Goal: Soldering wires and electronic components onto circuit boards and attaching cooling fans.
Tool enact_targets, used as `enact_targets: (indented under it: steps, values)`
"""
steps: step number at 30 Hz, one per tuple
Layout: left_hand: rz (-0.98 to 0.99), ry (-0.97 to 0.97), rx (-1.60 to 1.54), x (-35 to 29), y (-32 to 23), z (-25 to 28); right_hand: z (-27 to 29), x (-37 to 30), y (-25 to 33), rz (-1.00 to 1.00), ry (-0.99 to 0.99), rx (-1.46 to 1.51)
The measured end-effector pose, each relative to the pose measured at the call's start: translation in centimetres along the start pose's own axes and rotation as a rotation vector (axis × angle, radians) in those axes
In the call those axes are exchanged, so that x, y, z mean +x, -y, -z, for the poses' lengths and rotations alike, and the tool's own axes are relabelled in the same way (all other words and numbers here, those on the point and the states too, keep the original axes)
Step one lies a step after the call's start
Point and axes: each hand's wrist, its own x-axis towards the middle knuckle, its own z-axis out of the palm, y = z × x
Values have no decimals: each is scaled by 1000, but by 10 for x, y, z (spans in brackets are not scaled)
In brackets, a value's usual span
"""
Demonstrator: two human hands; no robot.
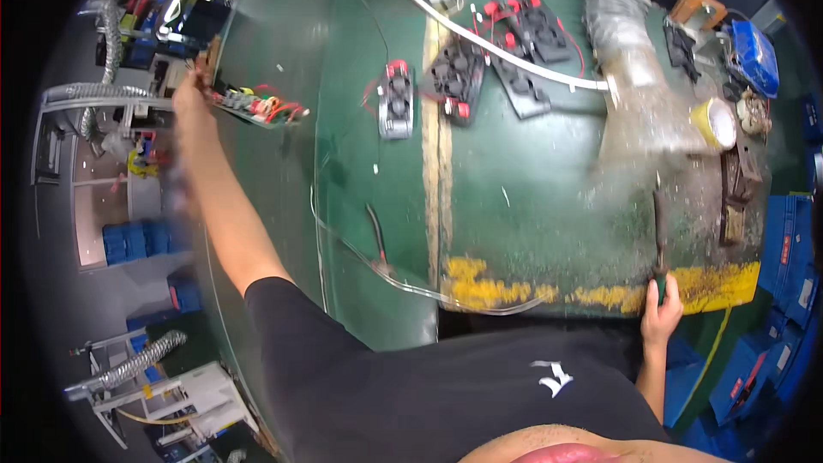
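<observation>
My left arm stretches to the far left, where my left hand (194, 90) is at the near end of a circuit board (259, 108) crowded with parts and red and yellow wires. Its fingers are smeared and partly hidden, so whether they grip the board cannot be made out. At the bench's front right, my right hand (661, 312) is closed round the dark green handle of a soldering iron (660, 227). The iron's tip points away from me, toward the mouth of a clear fume hood (639, 111).
Black modules with red connectors (454, 77) lie at the back middle, a smaller one (396, 101) left of them. Pliers (376, 236) and a clear tube (411, 289) lie nearer. A yellow tape roll (714, 125) and blue bag (754, 58) are right. Blue bins (784, 240) stand beside the bench.
</observation>
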Motion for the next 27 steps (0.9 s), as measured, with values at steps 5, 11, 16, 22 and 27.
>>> enact_targets:
  steps: [5,11,16,22,27]
  values:
    - [-283,262,49,-196,-69,29,-2,-3,-7,5,-22,171]
    - [-166,820,-535,-388,-99,14,9,0,-18,-98,84,451]
    - [-7,1033,-980,-504,-65,-64,27,1,-18,-208,84,706]
    - [228,855,-1048,-601,-13,-156,45,2,-33,-182,-4,812]
    - [445,741,-1357,-593,28,-173,45,6,-37,-208,43,812]
